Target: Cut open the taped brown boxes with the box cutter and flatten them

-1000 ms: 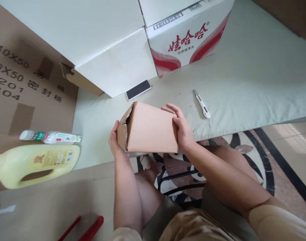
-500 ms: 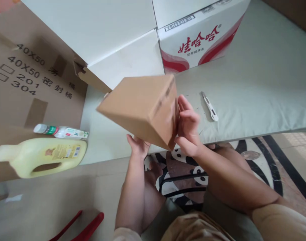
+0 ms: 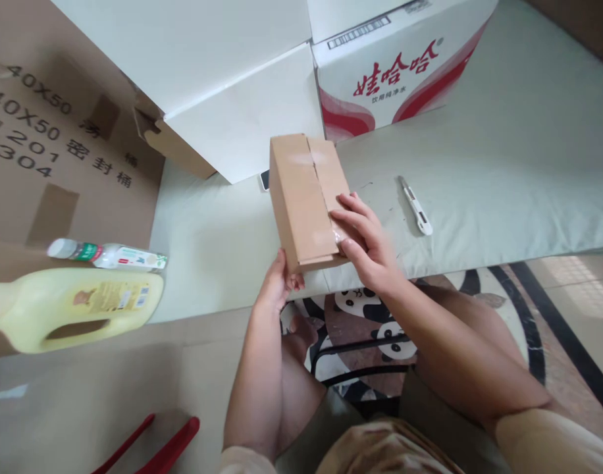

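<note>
Holding a seamed brown carton point(image 3: 301, 204) — left hand point(image 3: 276, 283) clasping corner; right hand point(image 3: 370, 247) spread atop.

L hand point(image 3: 274, 284) low, thumb fwd, fingers curled | R hand point(image 3: 371, 247) higher, fingers spread | forearms point(image 3: 257, 365) extd

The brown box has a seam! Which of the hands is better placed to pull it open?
Probably the right hand: its fingers lie on the brown box, close to the seam. The left hand is at the near left corner, farther from the seam, seemingly steadying it.
</note>
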{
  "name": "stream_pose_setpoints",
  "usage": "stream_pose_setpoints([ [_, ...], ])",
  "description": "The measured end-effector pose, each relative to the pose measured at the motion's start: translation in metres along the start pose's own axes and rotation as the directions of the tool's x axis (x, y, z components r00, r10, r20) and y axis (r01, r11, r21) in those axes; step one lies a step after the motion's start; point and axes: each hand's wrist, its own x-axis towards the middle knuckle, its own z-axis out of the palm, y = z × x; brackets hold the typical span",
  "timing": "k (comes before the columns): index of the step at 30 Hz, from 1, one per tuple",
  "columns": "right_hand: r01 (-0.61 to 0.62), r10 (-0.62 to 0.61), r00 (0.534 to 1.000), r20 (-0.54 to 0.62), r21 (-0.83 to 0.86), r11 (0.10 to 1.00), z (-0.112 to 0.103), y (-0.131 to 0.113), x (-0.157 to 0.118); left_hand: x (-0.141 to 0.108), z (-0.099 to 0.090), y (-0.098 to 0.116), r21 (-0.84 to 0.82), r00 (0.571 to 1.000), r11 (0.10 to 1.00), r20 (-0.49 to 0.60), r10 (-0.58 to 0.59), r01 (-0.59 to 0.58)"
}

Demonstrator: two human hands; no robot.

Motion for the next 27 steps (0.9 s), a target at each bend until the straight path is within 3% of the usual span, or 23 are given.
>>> stream_pose_setpoints([
  [6, 0.019, -0.019, 1.0, -0.014, 0.003, 1.0, -0.02, 0.007, -0.005, -0.004, 0.02, -0.005, 0.292, 0.979, 0.953, 0.159, -0.129, 0.078],
  [21, 0.05, -0.049, 0.993, 0.105, -0.014, 0.999, -0.017, 0.009, -0.001, 0.0, 0.033, 0.002, 0.329, 0.99, 0.94, 0.074, -0.117, 0.087],
  [27, 0.1, -0.098, 0.994, 0.049, -0.036, 0.994, -0.018, 0.021, -0.001, 0.0, 0.037, 0.002, 0.344, 0.989, 0.932, 0.048, -0.137, 0.112],
])
